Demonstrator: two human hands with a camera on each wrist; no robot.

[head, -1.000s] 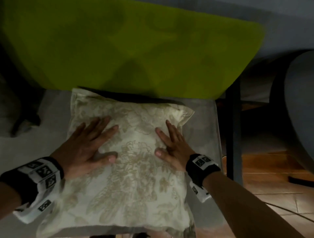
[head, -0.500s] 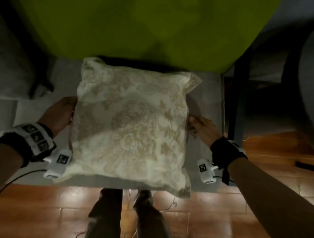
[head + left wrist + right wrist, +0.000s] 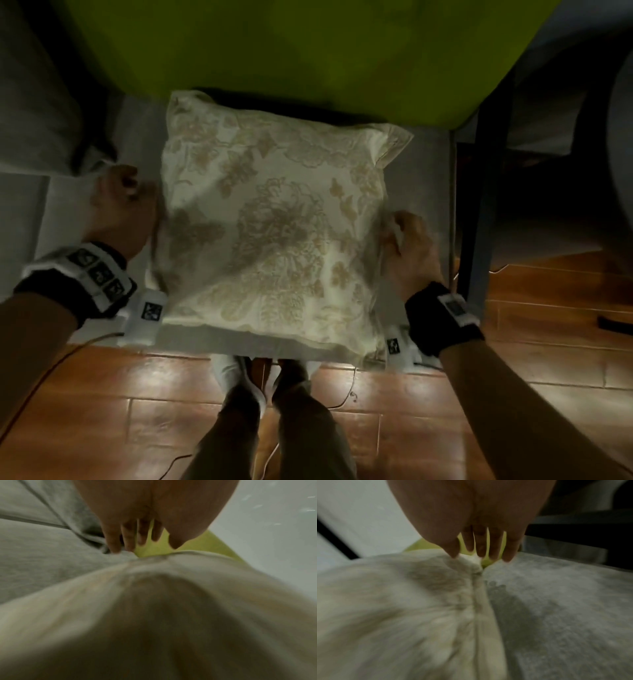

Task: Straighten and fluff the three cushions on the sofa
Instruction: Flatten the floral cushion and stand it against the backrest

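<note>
Lying flat on the grey fabric sofa seat (image 3: 423, 192), a cream square cushion with a beige floral print (image 3: 274, 222) fills most of the seat's width. Its far edge sits just under the lime-green backrest (image 3: 274, 51); its near edge reaches the seat's front edge, the near right corner hanging slightly over.

Left hand (image 3: 120, 209): at the cushion's left edge, about midway along it, knuckles up. Head view blurred here. Left wrist view shows the fingers (image 3: 126, 538) extended downward, tips at the seam where cushion edge meets seat; whether they pinch the fabric or only touch it, cannot tell.

Right hand (image 3: 409, 246): at the cushion's right edge, midway along. Right wrist view shows thumb and fingers (image 3: 494, 545) closed on a small bunch of the cushion's edge seam, fabric gathered up between the tips. Grip narrow, a pinch.

Both wrists carry black bands with white marker tags (image 3: 82, 277). Cables trail from them over the seat front.

Person stands against the seat's front edge, grey-trousered legs (image 3: 274, 428) and pale shoes on a reddish-brown tiled floor (image 3: 102, 411). A second grey seat section (image 3: 30, 113) lies to the left. Dark frame upright (image 3: 486, 205) stands at the seat's right edge.
</note>
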